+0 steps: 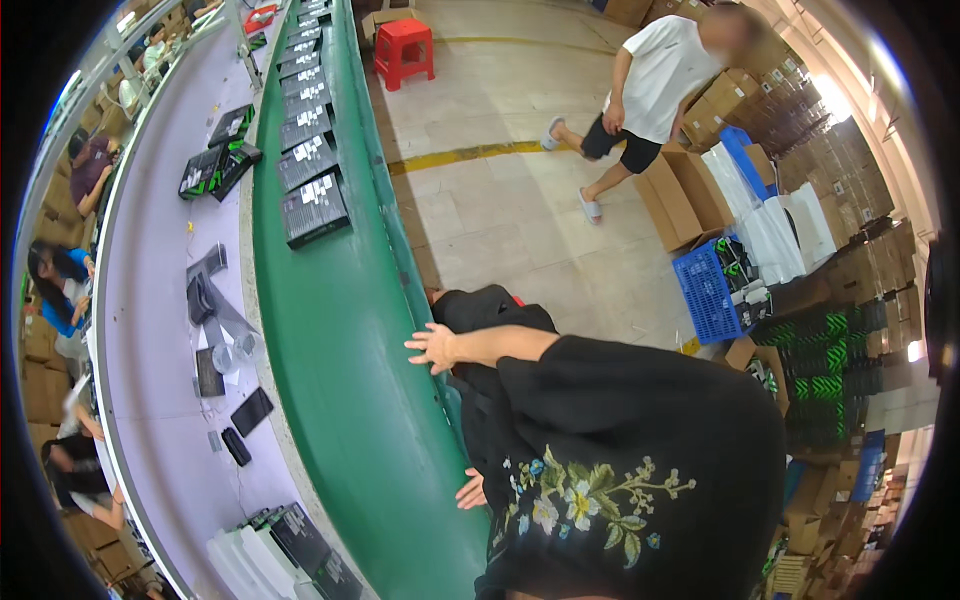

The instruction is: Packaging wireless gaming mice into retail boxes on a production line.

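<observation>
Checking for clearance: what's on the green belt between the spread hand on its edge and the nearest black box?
Only bare belt between hand and box, in the head view.

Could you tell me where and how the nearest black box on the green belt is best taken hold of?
Probably by its two long edges, from above: the black box lies flat on the green belt, top face clear, another box close behind.

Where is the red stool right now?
In the head view, the red stool stands at the top on the tiled floor, just right of the green conveyor belt.
</observation>
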Demonstrator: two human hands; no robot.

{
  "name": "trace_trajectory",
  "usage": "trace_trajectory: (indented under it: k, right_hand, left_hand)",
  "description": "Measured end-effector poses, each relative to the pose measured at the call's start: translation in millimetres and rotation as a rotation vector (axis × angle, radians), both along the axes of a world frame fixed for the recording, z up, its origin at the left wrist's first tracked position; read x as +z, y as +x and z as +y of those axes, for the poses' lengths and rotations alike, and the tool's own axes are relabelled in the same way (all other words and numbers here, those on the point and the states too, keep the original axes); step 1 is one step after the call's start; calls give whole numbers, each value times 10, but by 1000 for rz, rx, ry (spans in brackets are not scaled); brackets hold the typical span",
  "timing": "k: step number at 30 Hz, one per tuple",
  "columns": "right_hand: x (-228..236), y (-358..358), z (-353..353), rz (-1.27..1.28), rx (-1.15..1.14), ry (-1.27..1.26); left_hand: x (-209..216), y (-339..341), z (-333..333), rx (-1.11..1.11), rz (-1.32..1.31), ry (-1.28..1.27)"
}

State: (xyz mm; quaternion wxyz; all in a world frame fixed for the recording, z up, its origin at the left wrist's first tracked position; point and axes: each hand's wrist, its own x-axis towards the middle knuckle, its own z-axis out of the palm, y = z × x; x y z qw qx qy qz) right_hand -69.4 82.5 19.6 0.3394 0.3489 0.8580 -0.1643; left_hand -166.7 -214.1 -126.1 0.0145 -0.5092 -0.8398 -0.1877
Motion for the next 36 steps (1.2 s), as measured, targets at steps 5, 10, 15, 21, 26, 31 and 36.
trace_trajectory:
  k: [5,10,15,21,26,31,36]
  right_hand:
    - [-51,-145,-119,300,111,145]
    - [-45,242,190,359,181,100]
    - [-11,152,354,52,340,19]
    - [-339,80,763,67,422,36]
    - [-281,-634,652,-106,538,91]
    - [-258,-1283,641,205,139,-644]
    - [-320,-1561,464,39,277,-723]
  left_hand:
    - [-81,78,-642,273,52,-160]
    - [1077,287,-303,810,-258,-376]
    - [1106,727,-557,1311,-261,-307]
    - [1129,852,-359,1562,-473,-176]
    - [1031,986,-275,1762,-566,32]
    - [992,917,-114,1897,-693,210]
    - [525,895,258,2022,-869,558]
